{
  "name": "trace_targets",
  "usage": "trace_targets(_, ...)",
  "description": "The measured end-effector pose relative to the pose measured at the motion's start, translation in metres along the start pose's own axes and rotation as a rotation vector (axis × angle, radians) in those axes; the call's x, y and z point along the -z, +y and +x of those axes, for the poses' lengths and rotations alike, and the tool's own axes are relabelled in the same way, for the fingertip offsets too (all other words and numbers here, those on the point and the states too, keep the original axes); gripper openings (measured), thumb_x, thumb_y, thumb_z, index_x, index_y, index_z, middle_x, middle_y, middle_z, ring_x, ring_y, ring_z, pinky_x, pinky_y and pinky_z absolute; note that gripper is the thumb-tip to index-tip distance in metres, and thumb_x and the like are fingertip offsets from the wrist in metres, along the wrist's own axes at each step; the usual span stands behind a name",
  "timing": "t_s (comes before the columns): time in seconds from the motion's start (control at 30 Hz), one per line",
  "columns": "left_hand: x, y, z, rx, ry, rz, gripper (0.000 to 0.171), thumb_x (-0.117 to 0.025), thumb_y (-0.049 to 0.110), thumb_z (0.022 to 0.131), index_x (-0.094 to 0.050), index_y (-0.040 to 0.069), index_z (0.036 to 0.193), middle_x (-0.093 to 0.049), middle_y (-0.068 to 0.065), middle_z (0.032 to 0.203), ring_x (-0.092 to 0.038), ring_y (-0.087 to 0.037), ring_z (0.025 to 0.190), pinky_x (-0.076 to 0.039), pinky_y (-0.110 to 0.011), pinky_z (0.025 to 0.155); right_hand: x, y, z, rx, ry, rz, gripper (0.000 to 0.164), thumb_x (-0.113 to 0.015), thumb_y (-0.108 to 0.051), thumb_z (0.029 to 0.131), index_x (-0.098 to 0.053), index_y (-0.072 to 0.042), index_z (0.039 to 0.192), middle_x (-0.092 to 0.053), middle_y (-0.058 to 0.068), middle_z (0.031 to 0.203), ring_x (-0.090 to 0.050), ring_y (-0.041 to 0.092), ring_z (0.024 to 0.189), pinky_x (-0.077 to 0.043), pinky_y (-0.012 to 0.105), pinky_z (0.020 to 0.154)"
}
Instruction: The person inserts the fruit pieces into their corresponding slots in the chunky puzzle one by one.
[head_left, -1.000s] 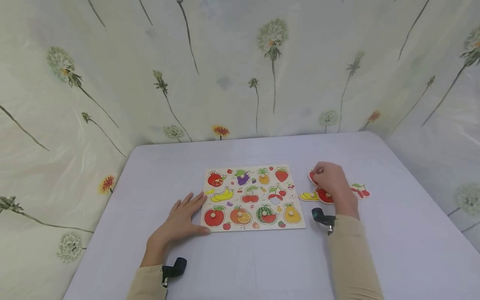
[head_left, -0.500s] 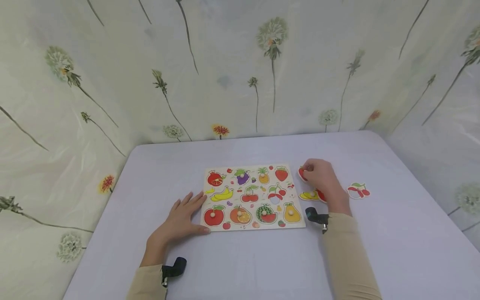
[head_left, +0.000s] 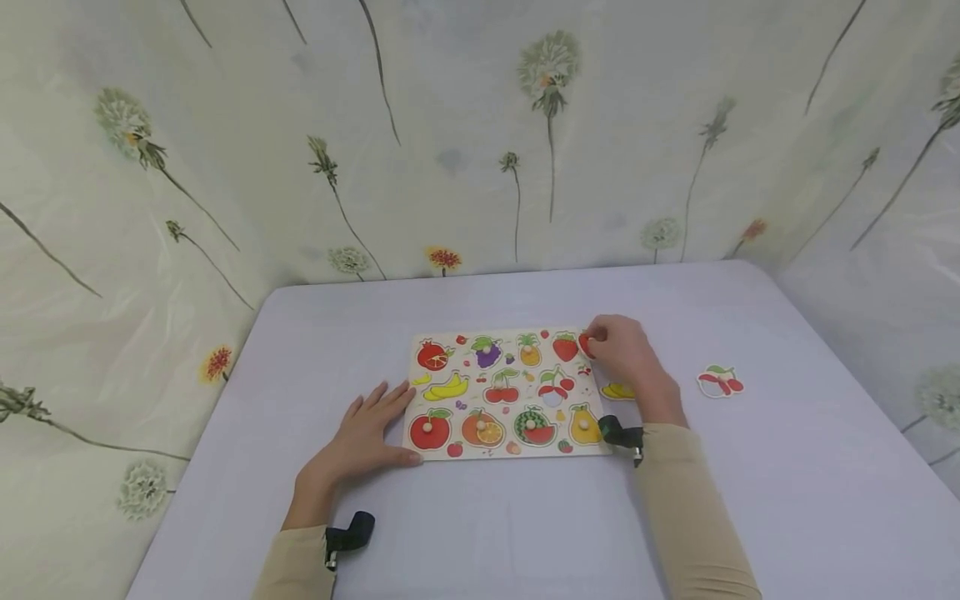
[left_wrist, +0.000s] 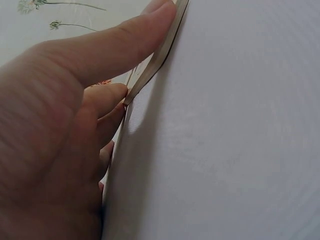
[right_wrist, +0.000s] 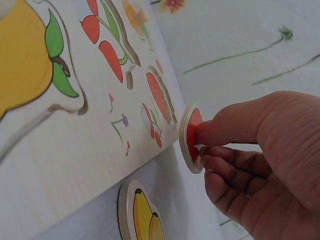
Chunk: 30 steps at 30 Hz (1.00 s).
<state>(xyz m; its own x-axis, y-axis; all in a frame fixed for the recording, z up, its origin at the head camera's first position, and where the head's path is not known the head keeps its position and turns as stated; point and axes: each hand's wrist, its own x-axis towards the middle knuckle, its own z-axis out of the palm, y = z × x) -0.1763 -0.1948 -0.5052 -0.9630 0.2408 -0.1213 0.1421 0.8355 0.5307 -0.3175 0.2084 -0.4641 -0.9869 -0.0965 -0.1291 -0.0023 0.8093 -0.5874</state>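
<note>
A wooden fruit puzzle board [head_left: 540, 452] with printed fruit shapes lies flat on the table. My left hand [head_left: 369, 429] rests at its left side, fingers spread and straight, with the thumb [left_wrist: 125, 47] against the board's edge in the left wrist view. At the upper right corner my right hand [head_left: 624, 346] pinches a red fruit piece [right_wrist: 192, 137], probably the strawberry, between thumb and fingers. The piece is tilted on edge beside the strawberry shape [head_left: 566, 346]. Several knobbed pieces, such as the apple [head_left: 427, 427] and watermelon [head_left: 536, 427], sit in the board.
A banana piece [head_left: 618, 391] lies on the white table [head_left: 525, 533] close to the board's right edge, partly beneath my right wrist. Farther right lies a cherry piece [head_left: 721, 381]. A curtain with dandelion prints [head_left: 450, 150] stands behind the table.
My right hand has carried the red piece left from the loose pieces to the board's upper right corner. A red pomegranate piece is now hidden by my right arm. The left hand stays put.
</note>
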Motion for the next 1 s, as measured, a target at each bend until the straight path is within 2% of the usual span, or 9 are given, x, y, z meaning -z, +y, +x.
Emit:
trace_targets(0.33, 0.0, -0.001, -0.001, -0.006, 0.009, -0.015, 0.104, -0.081, 0.055, 0.07, -0.031, 0.026, 0.157, -0.028, 0.005, 0.165, -0.009, -0.029, 0.156, -0.006, -0.062, 0.124, -0.007, -0.009, 0.004, 0.029, -0.01, 0.008, 0.024, -0.059, -0.019, 0.098, -0.064, -0.008, 0.119, -0.063, 0.014, 0.12, -0.054, 0.03, 0.108, -0.052, 0.049, 0.098)
trace_targets(0.67, 0.001, -0.001, -0.001, 0.009, -0.008, -0.015, 0.104, -0.08, 0.056, 0.071, -0.029, 0.029, 0.157, -0.025, 0.007, 0.166, -0.007, -0.026, 0.157, -0.004, -0.059, 0.125, -0.016, -0.012, 0.009, 0.086, -0.02, -0.013, 0.022, -0.058, -0.016, 0.097, -0.066, -0.007, 0.115, -0.065, 0.013, 0.112, -0.056, 0.028, 0.098, -0.052, 0.039, 0.084)
trace_targets(1.0, 0.001, 0.001, -0.001, 0.003, 0.003, -0.017, 0.103, -0.081, 0.053, 0.071, -0.031, 0.027, 0.157, -0.027, 0.006, 0.165, -0.008, -0.028, 0.157, -0.005, -0.061, 0.124, -0.023, -0.016, 0.011, 0.113, -0.028, -0.014, 0.016, -0.057, -0.016, 0.096, -0.066, -0.009, 0.108, -0.065, 0.01, 0.105, -0.055, 0.026, 0.094, -0.048, 0.033, 0.077)
